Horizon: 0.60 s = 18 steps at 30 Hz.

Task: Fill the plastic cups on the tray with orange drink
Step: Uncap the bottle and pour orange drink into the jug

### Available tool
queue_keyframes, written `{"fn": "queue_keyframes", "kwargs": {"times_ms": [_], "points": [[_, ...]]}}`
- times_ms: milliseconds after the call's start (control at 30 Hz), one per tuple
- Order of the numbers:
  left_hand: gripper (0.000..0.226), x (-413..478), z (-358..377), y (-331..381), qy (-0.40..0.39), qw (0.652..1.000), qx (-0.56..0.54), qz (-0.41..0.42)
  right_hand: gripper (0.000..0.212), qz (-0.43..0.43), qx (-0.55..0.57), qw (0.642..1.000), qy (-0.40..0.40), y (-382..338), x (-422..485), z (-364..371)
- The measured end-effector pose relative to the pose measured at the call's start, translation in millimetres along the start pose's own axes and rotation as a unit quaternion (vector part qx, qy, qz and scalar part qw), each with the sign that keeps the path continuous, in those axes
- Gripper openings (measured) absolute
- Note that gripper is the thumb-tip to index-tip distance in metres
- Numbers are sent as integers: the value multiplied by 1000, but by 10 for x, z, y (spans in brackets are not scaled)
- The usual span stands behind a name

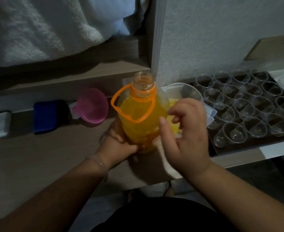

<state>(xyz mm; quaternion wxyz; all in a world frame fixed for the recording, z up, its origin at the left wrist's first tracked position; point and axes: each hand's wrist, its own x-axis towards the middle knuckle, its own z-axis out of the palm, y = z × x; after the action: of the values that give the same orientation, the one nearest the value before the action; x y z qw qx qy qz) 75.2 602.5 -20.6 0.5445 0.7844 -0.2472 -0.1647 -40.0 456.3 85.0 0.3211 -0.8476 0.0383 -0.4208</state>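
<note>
The fingers (131, 148) of the left hand (117, 141) are wrapped round the lower part of a clear plastic bottle of orange drink (141, 114), grasping it from the left. The bottle stands on the pale wooden surface (54, 156), its mouth uncapped, with an orange ring round the neck and an orange carrying loop hanging down its shoulder. The drink fills it up to the shoulder.

The right hand (189, 136) is just beside the bottle on the right. Its thumb is stretched toward the bottle and its other fingers are loosely curled. A strip of white cloth or paper (166, 163) runs under the palm; I cannot tell whether the curled fingers are holding it.

Behind the right hand sits a clear plastic container (184, 88) with some yellow liquid in it. To the right, a dark tray (238, 146) on the same surface carries rows of small clear plastic cups (235, 133), set close together and upright, showing only clear plastic.

Left of the bottle, a pink plastic funnel (94, 106) lies on its side, and further left is a folded dark blue cloth (49, 116). A white towel (37, 30) rests on the shelf above. A thin band (99, 163) circles the left wrist.
</note>
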Motion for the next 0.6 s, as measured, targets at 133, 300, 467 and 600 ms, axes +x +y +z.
{"fn": "queue_keyframes", "kwargs": {"times_ms": [133,300,467,600], "points": [[110,15,55,21,16,998,53,-3,20,100,-75,991,48,358,-42,-77],[114,35,87,29,15,999,44,-8,35,179,-90,976,86,642,-61,-182],[114,41,97,33,16,998,62,-7,43,228,-100,966,68,767,-22,-258],[115,51,122,60,15,998,56,-5,39,272,-116,954,40,830,15,-321]]}}
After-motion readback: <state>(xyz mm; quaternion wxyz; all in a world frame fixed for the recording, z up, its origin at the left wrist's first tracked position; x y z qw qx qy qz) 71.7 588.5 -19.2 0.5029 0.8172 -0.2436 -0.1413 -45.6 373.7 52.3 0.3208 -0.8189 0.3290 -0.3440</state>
